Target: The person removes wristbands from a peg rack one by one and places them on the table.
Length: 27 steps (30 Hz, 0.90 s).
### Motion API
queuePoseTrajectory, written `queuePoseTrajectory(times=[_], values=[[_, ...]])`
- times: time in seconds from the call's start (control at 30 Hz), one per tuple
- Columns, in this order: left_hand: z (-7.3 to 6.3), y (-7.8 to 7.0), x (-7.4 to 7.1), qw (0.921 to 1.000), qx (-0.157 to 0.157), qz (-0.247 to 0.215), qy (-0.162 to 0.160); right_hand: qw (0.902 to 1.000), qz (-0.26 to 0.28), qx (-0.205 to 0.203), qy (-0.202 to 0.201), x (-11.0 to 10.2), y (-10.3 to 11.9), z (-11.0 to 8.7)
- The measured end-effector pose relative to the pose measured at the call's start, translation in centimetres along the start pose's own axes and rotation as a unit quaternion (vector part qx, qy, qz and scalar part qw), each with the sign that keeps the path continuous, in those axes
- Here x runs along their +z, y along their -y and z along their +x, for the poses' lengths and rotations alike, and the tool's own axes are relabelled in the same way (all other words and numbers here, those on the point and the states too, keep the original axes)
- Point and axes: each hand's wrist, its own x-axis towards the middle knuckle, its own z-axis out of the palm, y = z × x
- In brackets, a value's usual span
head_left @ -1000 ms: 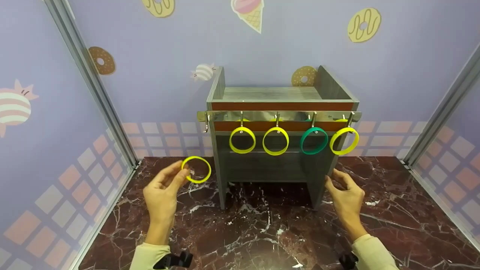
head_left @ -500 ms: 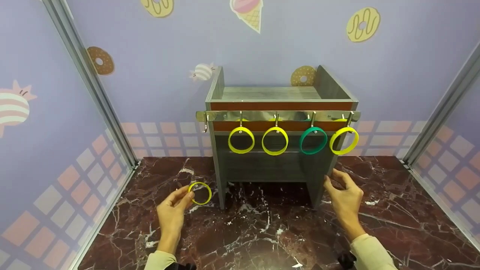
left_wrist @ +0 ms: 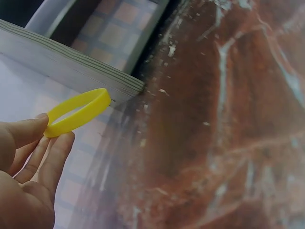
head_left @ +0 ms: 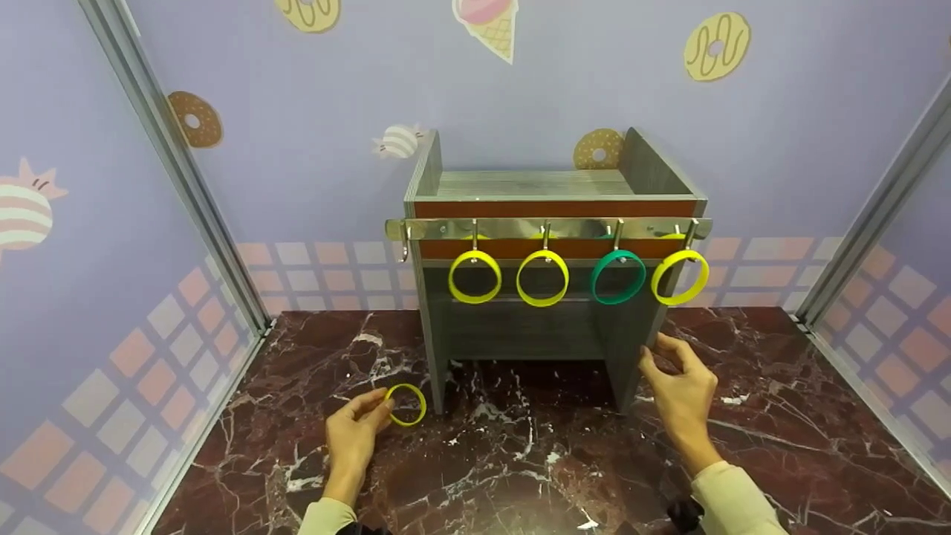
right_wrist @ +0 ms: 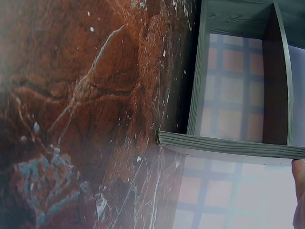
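Between thumb and fingertips my left hand (head_left: 352,440) pinches a yellow wristband (head_left: 406,405), low over the marble tabletop and left of the grey wooden shelf unit (head_left: 527,331). In the left wrist view, the wristband (left_wrist: 78,112) overlaps the shelf's side panel. My right hand (head_left: 682,394) touches the outer face of the right side panel, close to its front edge; one fingertip (right_wrist: 299,171) shows there in the right wrist view. Across the front runs a metal hook rail (head_left: 505,229). From its hooks hang several yellow wristbands (head_left: 475,277) and one green wristband (head_left: 618,277).
The leftmost hook (head_left: 405,244) on the rail carries nothing. Dark red marble tabletop (head_left: 513,475) extends around the shelf. Patterned walls (head_left: 297,171) enclose the back and both sides, with metal corner posts (head_left: 178,163).
My left hand has moved down and slightly right with the wristband, from beside the shelf to lower near its foot. The right hand stays at the side panel.
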Motion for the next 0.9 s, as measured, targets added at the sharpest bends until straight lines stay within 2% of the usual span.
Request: queuePoseTrajectory(times=[0.27, 0.47, 0.6, 0.73, 0.83, 0.9], values=[[0.0, 0.9, 0.1, 0.9992, -0.016, 0.034, 0.009, 0.9999, -0.003, 0.01, 0.0, 0.0, 0.1, 0.0], [0.1, 1.3, 0.1, 0.995, -0.002, 0.1, 0.007, 1.0, -0.007, 0.005, -0.003, 0.0, -0.1, 0.1], [0.1, 1.4, -0.1, 0.9864, 0.018, 0.163, 0.002, 1.0, -0.003, 0.004, -0.005, 0.0, -0.1, 0.1], [0.2, 1.4, -0.3, 0.9718, 0.04, 0.232, -0.006, 0.9999, -0.008, -0.001, -0.007, 0.0, -0.1, 0.0], [0.2, 1.4, -0.4, 0.9649, 0.049, 0.258, -0.008, 0.9999, -0.015, -0.004, -0.004, 0.0, -0.1, 0.0], [0.2, 1.5, -0.4, 0.9639, 0.049, 0.262, -0.009, 0.9998, -0.019, -0.005, -0.002, -0.1, -0.1, 0.0]])
